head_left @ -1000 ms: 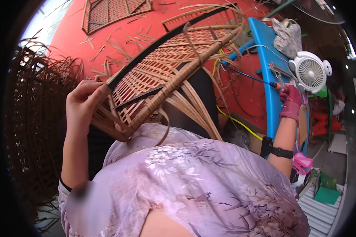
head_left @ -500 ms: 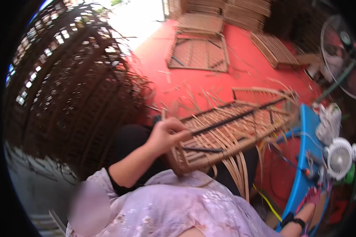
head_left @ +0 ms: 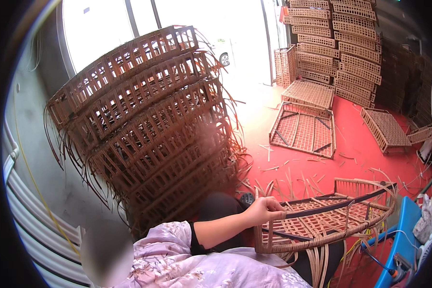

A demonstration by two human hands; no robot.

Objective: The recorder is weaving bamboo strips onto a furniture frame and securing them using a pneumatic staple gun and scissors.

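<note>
A half-woven rattan basket (head_left: 321,217) rests slantwise over my lap, with a dark bar running along its upper part and a lattice bottom. At its left corner, my left hand (head_left: 265,211) is closed in a pinch on the frame by the end of that bar. One pale strip end pokes up beside the knuckles. Long loose rattan strips (head_left: 320,264) hang from the near rim down past my leg. My right hand is outside the picture.
A tall leaning stack of dark brown baskets (head_left: 153,110) stands at my left. Finished lattice baskets (head_left: 357,48) are piled at the back right; others lie on the red floor (head_left: 254,175) among scraps. A blue stool or table (head_left: 399,245) holds a cord and a white bag (head_left: 428,216).
The view has swung up and to the left, so the basket sits farther right in it. My right hand, earlier beside the blue surface, has left the picture. The left hand keeps its hold.
</note>
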